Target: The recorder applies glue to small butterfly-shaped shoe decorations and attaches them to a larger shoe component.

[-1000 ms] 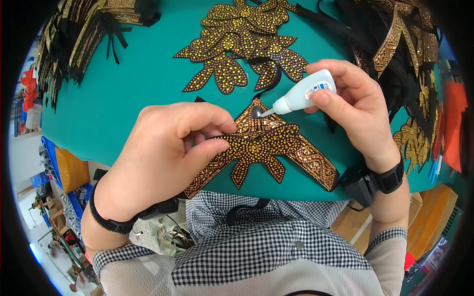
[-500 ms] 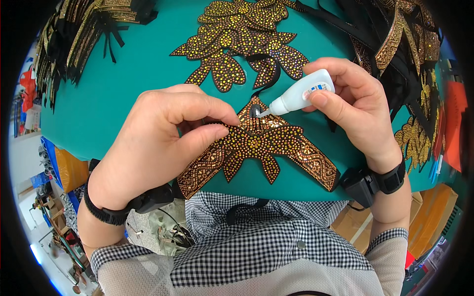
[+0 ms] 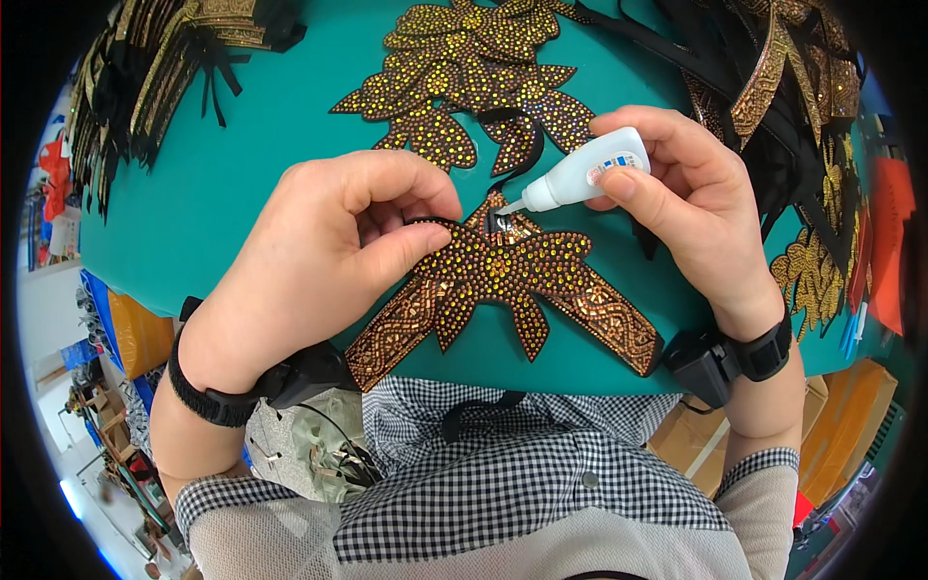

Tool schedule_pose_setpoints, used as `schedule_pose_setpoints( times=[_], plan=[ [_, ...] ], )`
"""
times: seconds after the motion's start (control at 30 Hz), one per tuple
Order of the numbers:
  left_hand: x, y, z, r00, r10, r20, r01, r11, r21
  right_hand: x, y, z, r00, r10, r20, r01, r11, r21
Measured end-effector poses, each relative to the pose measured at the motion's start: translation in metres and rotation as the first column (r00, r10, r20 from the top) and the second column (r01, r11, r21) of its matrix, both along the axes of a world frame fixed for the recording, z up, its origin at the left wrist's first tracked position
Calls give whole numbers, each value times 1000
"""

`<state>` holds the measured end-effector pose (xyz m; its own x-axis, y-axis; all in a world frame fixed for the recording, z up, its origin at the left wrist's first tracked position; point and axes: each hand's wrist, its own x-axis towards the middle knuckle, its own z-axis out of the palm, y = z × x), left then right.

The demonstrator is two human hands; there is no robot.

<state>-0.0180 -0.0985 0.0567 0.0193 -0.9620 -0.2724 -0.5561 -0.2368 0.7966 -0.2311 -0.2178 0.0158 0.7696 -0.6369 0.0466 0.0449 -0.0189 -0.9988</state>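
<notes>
My left hand (image 3: 324, 256) pinches the upper left edge of a flower-shaped patch (image 3: 498, 275) covered in amber and gold studs. That patch lies across a V-shaped beaded band (image 3: 614, 319), whose two arms slant out toward the table's near edge. In my right hand (image 3: 691, 203) is a small pale squeeze bottle (image 3: 590, 172), tilted down to the left between thumb and fingers. Its thin nozzle points at the band's peak, just above the patch, where a dark glossy spot shows. Whether the tip touches the surface I cannot tell.
More studded flower patches (image 3: 454, 72) lie on the green tabletop (image 3: 251, 145) at the far middle. Black-and-gold trimmed strips (image 3: 184, 68) are heaped at far left, with another tangle of beaded straps (image 3: 773, 87) at far right. Cardboard boxes (image 3: 841, 425) stand below the right edge.
The patch's upper edge has been lifted higher, covering more of the band's peak, with my left fingers moving up too. The bottle has shifted slightly up and left.
</notes>
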Motion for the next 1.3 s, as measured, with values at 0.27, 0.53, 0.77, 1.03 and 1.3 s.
schedule_pose_setpoints(
  times=[0.27,0.53,0.77,1.03,1.3],
  plan=[
    [2,-5,-5,997,35,-69,-35,999,4,2,2,0,999,-34,17,33,998,50],
    [2,-9,-4,996,53,-69,-50,998,48,1,0,1,999,-50,-3,50,996,69],
    [5,-12,-5,999,47,-23,-46,998,54,1,-1,3,997,-76,7,75,993,94],
    [6,-15,-7,998,64,14,-64,997,36,0,-2,2,997,-82,2,82,992,97],
    [4,-16,-6,996,67,54,-69,997,36,-1,-2,3,997,-82,3,81,991,102]
  ],
)
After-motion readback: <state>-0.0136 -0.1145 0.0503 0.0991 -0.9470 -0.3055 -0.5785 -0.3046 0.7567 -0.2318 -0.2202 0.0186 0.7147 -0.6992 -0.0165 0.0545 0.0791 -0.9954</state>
